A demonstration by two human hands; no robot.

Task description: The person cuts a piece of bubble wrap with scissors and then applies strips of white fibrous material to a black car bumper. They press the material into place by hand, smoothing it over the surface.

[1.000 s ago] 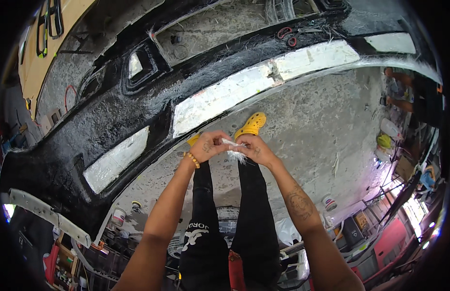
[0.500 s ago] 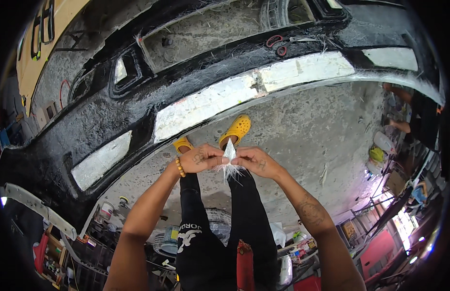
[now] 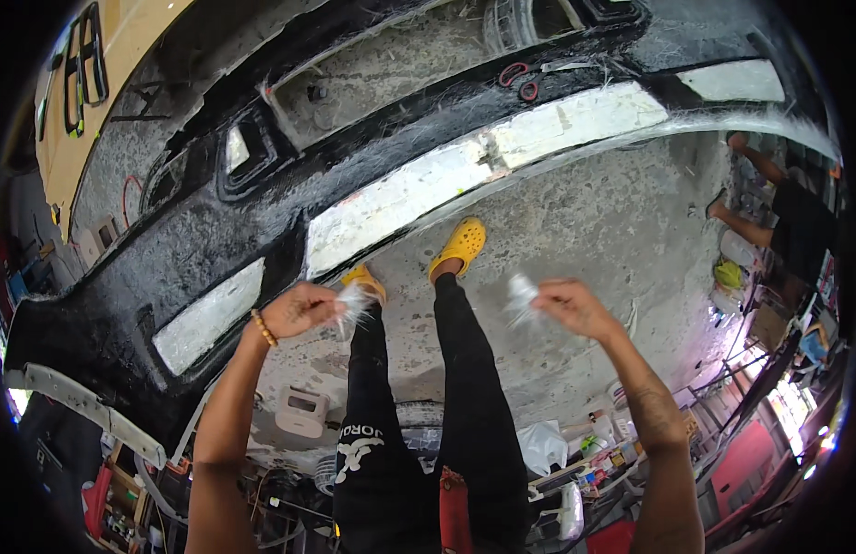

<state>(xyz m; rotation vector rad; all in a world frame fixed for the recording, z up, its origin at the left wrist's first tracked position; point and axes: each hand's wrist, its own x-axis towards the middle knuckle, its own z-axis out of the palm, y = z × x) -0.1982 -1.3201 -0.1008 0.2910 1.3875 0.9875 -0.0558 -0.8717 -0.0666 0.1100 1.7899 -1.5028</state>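
Observation:
A tuft of white glass fibre mat (image 3: 357, 300) is pinched in my left hand (image 3: 299, 310), its loose strands fanning out. A second tuft of white glass fibre mat (image 3: 521, 297) sits between the fingertips of my right hand (image 3: 578, 307). The hands are wide apart, and both tufts are smeared by motion. Beyond them stretches a large black car bumper (image 3: 262, 217) with white panels (image 3: 391, 205) along its near side. Red-handled scissors (image 3: 527, 88) lie on its upper surface, among stray fibres.
Concrete floor (image 3: 594, 212) lies below, where my feet stand in yellow clogs (image 3: 464, 242). A beige plastic stool (image 3: 301, 412) is near my left leg. Another person (image 3: 797, 212) is at the far right. Bottles, boxes and a white bag (image 3: 542, 447) crowd the lower right.
My hands were together on one piece of glass fibre mat; it has come apart into two. Each hand has moved outward with a tuft. The view has shifted slightly.

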